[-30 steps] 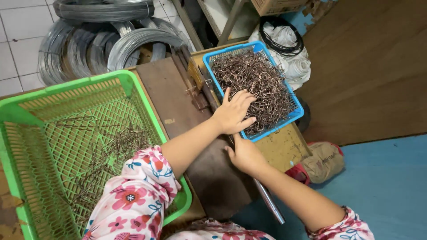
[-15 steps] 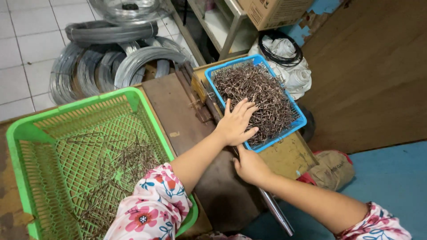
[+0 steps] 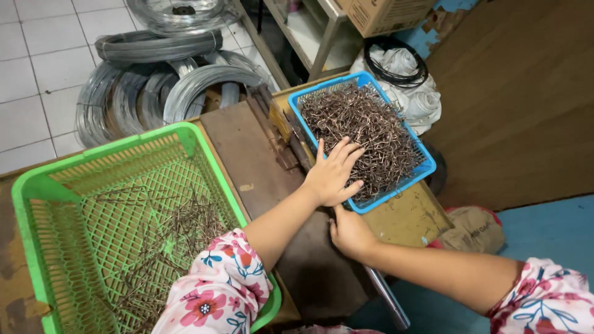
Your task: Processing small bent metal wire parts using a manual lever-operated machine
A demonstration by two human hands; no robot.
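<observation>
Green basket: stands well to the left of both hands, on the table. A thin scatter of bent brown wire pieces lies on its mesh floor. No hand touches it.

Wire coils: grey, stacked on the tiled floor beyond the green basket, well apart from the hands.

Left hand: fingers spread apart, palm down, resting on the near edge of the wire heap in the blue basket. It grips nothing that can be seen; the fingertips lie on the pieces and the heel of the hand sits over the basket's near rim.

Right hand: just below the left hand, at the near rim of the blue basket, fingers curled together. A metal rod runs from under it toward the viewer. Whether the hand clasps the rod or only presses on the table, I cannot tell.

Risks, as judged:
- The wire ends are bare and tangled; a flat palm pressed into the heap could be pricked or scratched.
- The pieces interlock, so drawing a few toward the left hand may drag a clump over the low rim onto the table or floor.
- The blue basket sits near the table's far-right edge; a sideways push could slide it off.
</observation>
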